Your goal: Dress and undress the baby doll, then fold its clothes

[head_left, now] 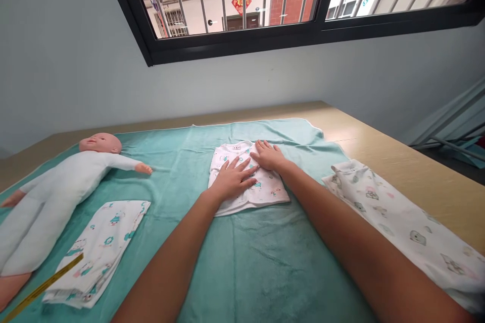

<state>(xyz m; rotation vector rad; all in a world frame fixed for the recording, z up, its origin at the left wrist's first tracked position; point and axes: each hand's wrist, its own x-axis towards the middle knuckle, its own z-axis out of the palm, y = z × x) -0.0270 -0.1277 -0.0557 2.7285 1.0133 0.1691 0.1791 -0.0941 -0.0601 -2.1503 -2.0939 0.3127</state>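
A small white baby shirt (pixel 268 191) with a teal and pink print lies folded on a teal blanket (pixel 261 257), its neckline toward the window. My left hand (pixel 234 179) rests flat on the middle of the shirt, fingers spread. Against the shirt's upper right part lies my right hand (pixel 267 154), palm down with its fingers stretched out. Both hands touch the cloth and grip nothing. Part of the shirt is hidden beneath them.
A baby doll (pixel 76 176) in a white body lies at the left. Beside it are folded printed baby pants (pixel 102 242) and a yellow tape measure (pixel 45 285). Printed white cloth (pixel 409 227) lies at the right. Behind the wooden table (pixel 379 156) is a barred window (pixel 242 45).
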